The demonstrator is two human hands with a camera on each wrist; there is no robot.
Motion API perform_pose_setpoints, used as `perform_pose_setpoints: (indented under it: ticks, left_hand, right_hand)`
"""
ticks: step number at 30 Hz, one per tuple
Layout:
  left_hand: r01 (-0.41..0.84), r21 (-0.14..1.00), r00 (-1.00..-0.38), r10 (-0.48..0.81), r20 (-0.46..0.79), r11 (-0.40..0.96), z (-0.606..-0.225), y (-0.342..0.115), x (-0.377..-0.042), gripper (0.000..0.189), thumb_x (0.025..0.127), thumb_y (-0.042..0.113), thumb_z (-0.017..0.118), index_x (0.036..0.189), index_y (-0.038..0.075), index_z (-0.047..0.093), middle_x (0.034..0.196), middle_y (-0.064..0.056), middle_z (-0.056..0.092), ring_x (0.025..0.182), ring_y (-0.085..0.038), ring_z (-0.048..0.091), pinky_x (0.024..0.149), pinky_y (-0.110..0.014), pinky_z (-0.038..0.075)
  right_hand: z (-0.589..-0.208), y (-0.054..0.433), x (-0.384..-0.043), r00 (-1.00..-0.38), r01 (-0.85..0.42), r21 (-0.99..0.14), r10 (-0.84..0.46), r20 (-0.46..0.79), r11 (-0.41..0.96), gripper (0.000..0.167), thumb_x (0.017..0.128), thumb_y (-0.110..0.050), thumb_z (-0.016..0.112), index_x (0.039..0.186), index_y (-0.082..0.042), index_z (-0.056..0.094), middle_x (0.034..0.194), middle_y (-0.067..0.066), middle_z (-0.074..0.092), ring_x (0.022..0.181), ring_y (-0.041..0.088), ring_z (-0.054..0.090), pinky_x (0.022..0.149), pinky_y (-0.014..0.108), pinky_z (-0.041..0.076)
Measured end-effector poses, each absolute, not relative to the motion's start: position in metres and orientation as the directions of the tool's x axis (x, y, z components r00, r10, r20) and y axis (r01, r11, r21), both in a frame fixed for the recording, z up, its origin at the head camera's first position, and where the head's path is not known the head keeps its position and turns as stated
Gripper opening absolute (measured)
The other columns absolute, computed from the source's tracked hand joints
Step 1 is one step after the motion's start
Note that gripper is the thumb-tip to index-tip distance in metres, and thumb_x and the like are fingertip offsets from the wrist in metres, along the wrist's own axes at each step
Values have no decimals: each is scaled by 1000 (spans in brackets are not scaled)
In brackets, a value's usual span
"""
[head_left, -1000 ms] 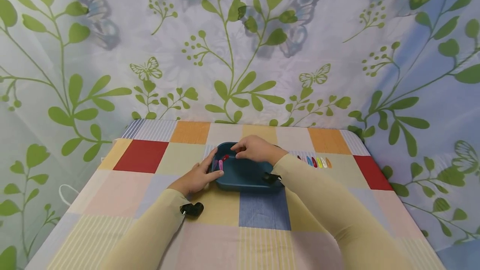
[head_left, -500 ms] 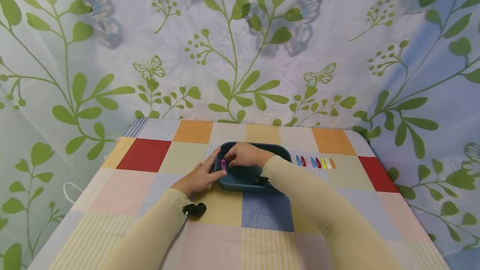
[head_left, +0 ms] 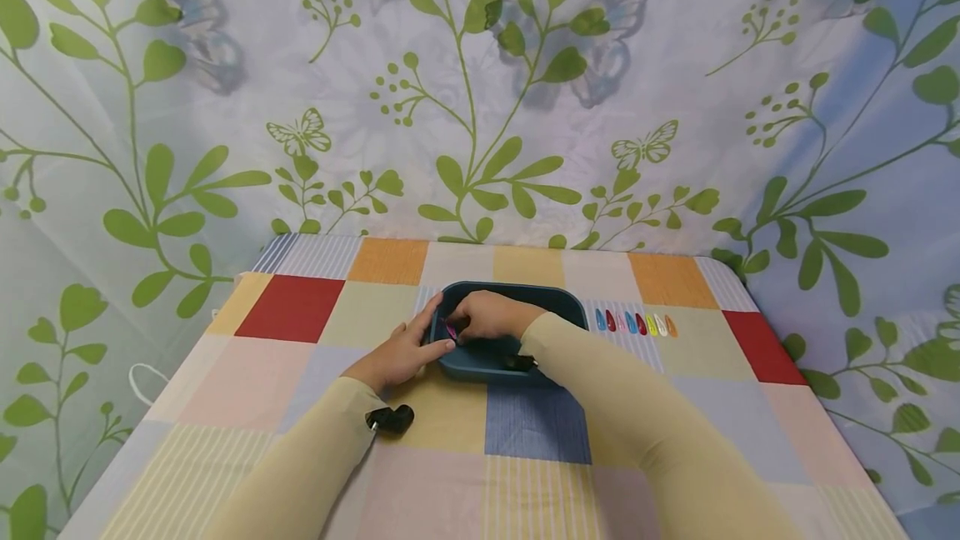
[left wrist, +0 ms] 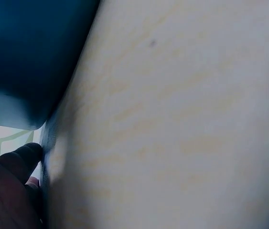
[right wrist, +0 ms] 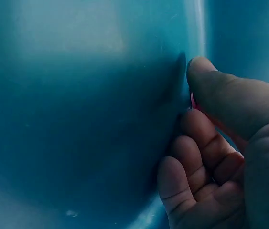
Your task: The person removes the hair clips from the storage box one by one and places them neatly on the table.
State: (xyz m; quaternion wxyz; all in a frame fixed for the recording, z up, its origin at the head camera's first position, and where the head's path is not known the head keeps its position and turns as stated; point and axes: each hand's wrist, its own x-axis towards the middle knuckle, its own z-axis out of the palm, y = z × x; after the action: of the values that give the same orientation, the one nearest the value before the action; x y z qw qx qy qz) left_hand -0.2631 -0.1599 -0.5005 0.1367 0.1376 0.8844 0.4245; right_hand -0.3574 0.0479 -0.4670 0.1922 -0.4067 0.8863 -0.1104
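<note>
My right hand [head_left: 491, 315] reaches into the left end of a dark blue tray [head_left: 498, 375]. Its thumb and index finger pinch a pink hair clip [head_left: 451, 329]; in the right wrist view only a sliver of the pink clip [right wrist: 194, 100] shows between them, beside the tray wall. The other fingers are curled. At the tray's left side rests my left hand [head_left: 401, 354], thumb toward the front corner and fingers fairly straight along the rim. In the left wrist view, part of the left hand [left wrist: 17, 167] is next to the tray's outer side [left wrist: 34, 62].
Right of the tray lies a row of several hair clips, among them a blue clip [head_left: 601, 320], a yellow clip [head_left: 651, 325] and an orange clip [head_left: 671, 326]. A patchwork cloth [head_left: 420, 482] covers the table. Behind hangs a leaf-printed curtain [head_left: 345, 98].
My right hand has moved left and down into the tray, to the pink clip, which has tilted. A red clip seen in the tray earlier is hidden now. The left hand stays put.
</note>
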Motion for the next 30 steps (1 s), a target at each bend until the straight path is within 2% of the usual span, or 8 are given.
perform_pose_setpoints:
  ticks: [7, 15, 25, 30]
  left_hand:
    - [115, 788, -928, 349, -132, 605, -498, -160, -263, 86, 105, 51, 57, 170, 40, 2, 178, -5, 18, 159, -58, 2, 130, -67, -2]
    - [110, 792, -928, 346, -135, 601, -498, -159, -262, 86, 105, 52, 57, 170, 40, 3, 177, -5, 18, 159, -58, 1, 129, -67, -2]
    - [126, 790, -925, 358, -125, 600, -499, -159, -262, 86, 106, 50, 56, 170, 39, 1, 178, -4, 16, 160, -54, 3, 130, -66, -4]
    - [124, 798, -925, 359, -121, 589, -500, -158, -262, 87, 105, 49, 58, 170, 39, 1, 178, -4, 17, 161, -52, 6, 130, -64, -4]
  right_hand:
    - [-465, 47, -355, -597, -688, -357, -773, -216, 631, 38, 93, -24, 82, 128, -12, 77, 115, 0, 80, 99, 8, 69, 99, 33, 57]
    - [-469, 48, -356, -597, -699, -333, -773, -215, 633, 39, 94, -26, 81, 131, -12, 76, 117, 1, 80, 100, 8, 70, 98, 33, 58]
    - [-467, 51, -355, -558, -746, -321, -811, -178, 584, 30, 105, -29, 67, 128, -14, 78, 122, 0, 79, 113, 12, 71, 105, 35, 56]
    - [-467, 50, -355, -556, -765, -303, -820, -132, 568, 23, 105, -24, 65, 117, -15, 82, 113, -1, 80, 107, 13, 72, 104, 34, 56]
